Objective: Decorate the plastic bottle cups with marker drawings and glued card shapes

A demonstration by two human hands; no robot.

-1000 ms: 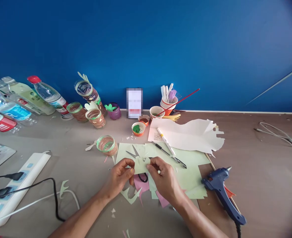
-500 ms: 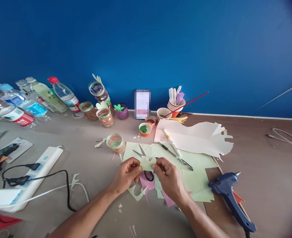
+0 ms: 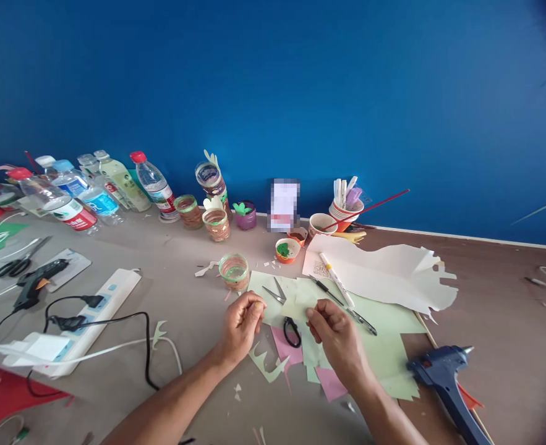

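Note:
My right hand (image 3: 335, 330) is closed, thumb and forefinger pinching the edge of a small cut piece of pale green paper (image 3: 297, 303). My left hand (image 3: 242, 321) is also closed, its fingertips pressed together and apart from that paper; whether anything small is in them is hidden. Beneath the paper lie black-handled scissors (image 3: 292, 334), blades spread, partly covered. Pale green sheets (image 3: 379, 346) and pink paper scraps (image 3: 331, 382) spread under and around my right hand. A cut green offcut (image 3: 269, 364) rests between my wrists.
A blue glue gun (image 3: 442, 368) lies at right. Behind my hands stand a green-rimmed jar (image 3: 234, 272), a cup of green paint (image 3: 286, 250) and a phone (image 3: 285, 204). Plastic bottles (image 3: 154, 185) line the left back. A power strip (image 3: 99, 321) with cables lies at left.
Both hands held the small paper piece between them earlier; now the left hand has come away from it and the hands are farther apart. The view has turned left.

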